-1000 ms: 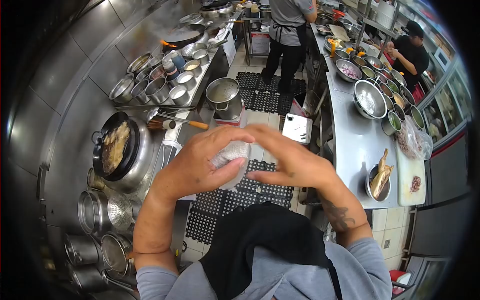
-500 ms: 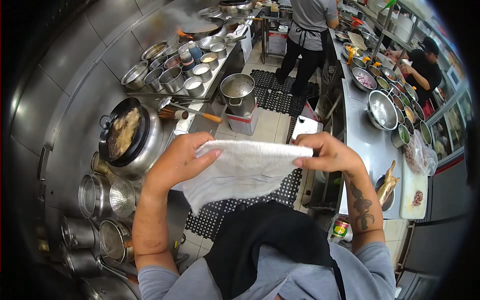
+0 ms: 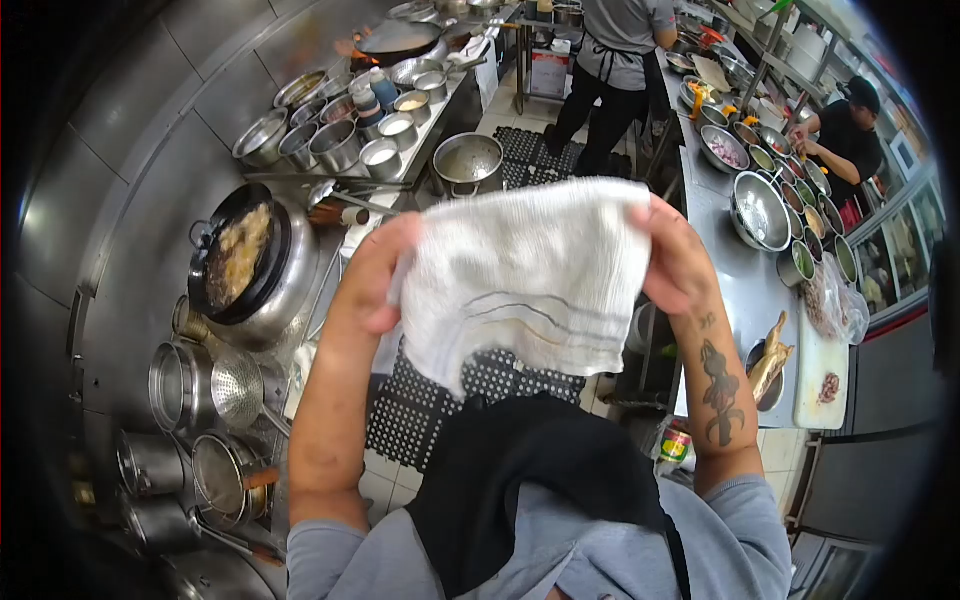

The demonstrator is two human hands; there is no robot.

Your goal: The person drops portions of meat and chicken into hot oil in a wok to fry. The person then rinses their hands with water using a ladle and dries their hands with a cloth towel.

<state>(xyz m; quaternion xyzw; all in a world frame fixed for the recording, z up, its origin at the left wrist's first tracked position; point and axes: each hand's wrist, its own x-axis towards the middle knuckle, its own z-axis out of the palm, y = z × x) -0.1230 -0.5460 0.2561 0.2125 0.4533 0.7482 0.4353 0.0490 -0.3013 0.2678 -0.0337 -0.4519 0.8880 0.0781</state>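
A white cloth towel (image 3: 530, 275) with thin dark stripes near its lower edge hangs spread out in front of my chest. My left hand (image 3: 385, 268) grips its left side, and my right hand (image 3: 675, 258) grips its upper right corner. Both hands are slightly blurred, and the cloth hides some of the fingers. Farther left, a black wok (image 3: 238, 252) of bubbling oil with golden food in it sits on a round steel burner.
Metal pots and strainers (image 3: 222, 480) stand at lower left. Bowls of ingredients (image 3: 725, 148) line the right counter, with a white cutting board (image 3: 822, 385) nearer. A stockpot (image 3: 468, 162) stands ahead. One person (image 3: 615, 75) stands in the aisle, another (image 3: 850, 135) behind the right counter.
Both hands have risen with the towel, which now hangs higher and more fully spread. The far wok's steam has thinned, and the person at right has shifted their arms.
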